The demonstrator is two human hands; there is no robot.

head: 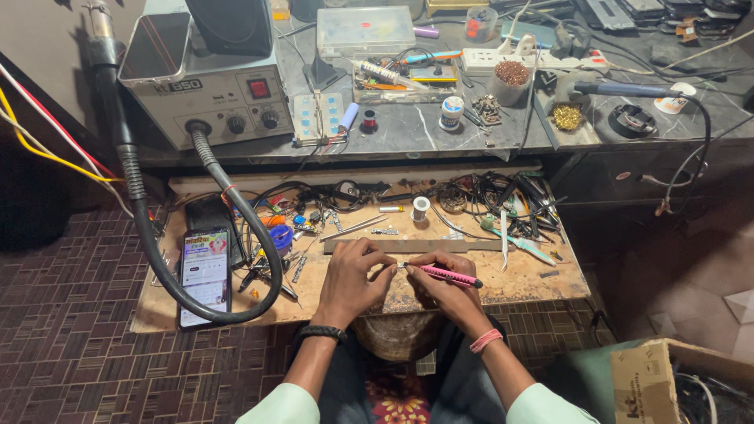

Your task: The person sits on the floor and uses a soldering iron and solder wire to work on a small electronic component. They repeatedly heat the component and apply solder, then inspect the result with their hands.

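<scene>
Cluttered wooden workboard (550,284), right hand (440,284) grip clamped on pink screwdriver (449,274), left hand (352,281) pinching unclear part.

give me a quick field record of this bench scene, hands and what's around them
left hand: pinches a small part, too small to tell
right hand: holds pink tool, tip toward the left fingers
surface: worn wooden board
left of hands: lit phone, black hose
behind: grey station, tangled wires
</scene>
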